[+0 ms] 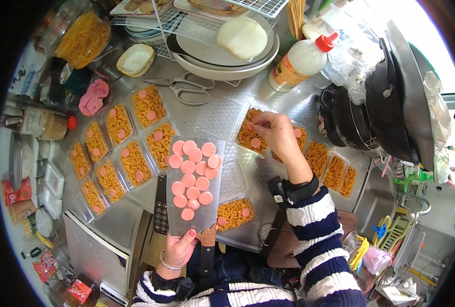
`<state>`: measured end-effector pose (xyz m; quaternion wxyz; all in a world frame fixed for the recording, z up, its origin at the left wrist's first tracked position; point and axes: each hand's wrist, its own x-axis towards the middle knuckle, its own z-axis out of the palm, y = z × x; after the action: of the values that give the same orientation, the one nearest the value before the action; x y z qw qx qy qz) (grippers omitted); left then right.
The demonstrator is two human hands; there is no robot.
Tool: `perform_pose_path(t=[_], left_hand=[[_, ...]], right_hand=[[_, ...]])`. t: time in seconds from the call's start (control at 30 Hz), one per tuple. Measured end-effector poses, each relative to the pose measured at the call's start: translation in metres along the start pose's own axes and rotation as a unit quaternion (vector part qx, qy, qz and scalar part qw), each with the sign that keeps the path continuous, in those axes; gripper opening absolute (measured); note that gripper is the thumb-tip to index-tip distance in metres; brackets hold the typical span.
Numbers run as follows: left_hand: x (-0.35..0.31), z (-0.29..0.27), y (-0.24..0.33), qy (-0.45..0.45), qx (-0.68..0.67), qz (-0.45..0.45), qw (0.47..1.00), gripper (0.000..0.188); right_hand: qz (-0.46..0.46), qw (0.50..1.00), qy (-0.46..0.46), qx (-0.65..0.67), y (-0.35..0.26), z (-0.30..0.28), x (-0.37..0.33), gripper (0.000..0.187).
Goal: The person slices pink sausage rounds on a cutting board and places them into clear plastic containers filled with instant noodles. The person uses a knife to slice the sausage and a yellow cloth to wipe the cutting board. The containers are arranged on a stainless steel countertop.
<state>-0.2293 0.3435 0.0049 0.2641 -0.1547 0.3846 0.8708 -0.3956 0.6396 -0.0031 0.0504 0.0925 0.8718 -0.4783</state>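
My left hand (pixel 178 249) grips a cleaver (pixel 196 217) at the base of its blade, thumb on top, with the dark handle beside it. The blade lies flat, and many pink sausage slices (pixel 188 167) are spread over it. Over a clear tray of noodles (pixel 246 134) at the right reaches my right hand (pixel 277 134). Its thumb and fingers are pinched at the tray's left part, with what looks like a sausage slice at the tips. One slice (pixel 256 143) rests on the noodles below. Nearer me, another noodle tray (pixel 235 215) carries two slices.
Filled noodle trays (pixel 119 125) stand in rows at the left; further noodle trays (pixel 317 157) line the right. Scissors (pixel 189 88), a red-capped bottle (pixel 299 64) and a pink cloth (pixel 94 97) sit farther back. Black pans (pixel 386 107) stand at right, and a calculator (pixel 160 215) lies beside the cleaver.
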Motion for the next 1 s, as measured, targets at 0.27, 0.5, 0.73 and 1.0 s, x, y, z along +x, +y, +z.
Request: perform_pose_path(t=[0.27, 0.5, 0.73, 1.0], left_hand=[[0.000, 0.002, 0.002, 0.021, -0.042, -0.012, 0.999, 0.032], [0.001, 0.004, 0.005, 0.014, -0.041, -0.005, 0.999, 0.032], [0.002, 0.006, 0.007, 0.020, -0.036, -0.013, 0.999, 0.030], [0.003, 0.006, 0.007, 0.024, -0.033, -0.014, 0.999, 0.029]], right_hand=[[-0.009, 0.999, 0.036, -0.003, 0.003, 0.010, 0.005, 0.010], [0.005, 0.999, 0.040, -0.035, 0.000, 0.011, 0.006, 0.010], [0.021, 0.997, 0.053, -0.059, -0.002, 0.013, 0.007, 0.010], [-0.006, 0.991, 0.069, -0.117, 0.001, 0.017, 0.009, 0.011]])
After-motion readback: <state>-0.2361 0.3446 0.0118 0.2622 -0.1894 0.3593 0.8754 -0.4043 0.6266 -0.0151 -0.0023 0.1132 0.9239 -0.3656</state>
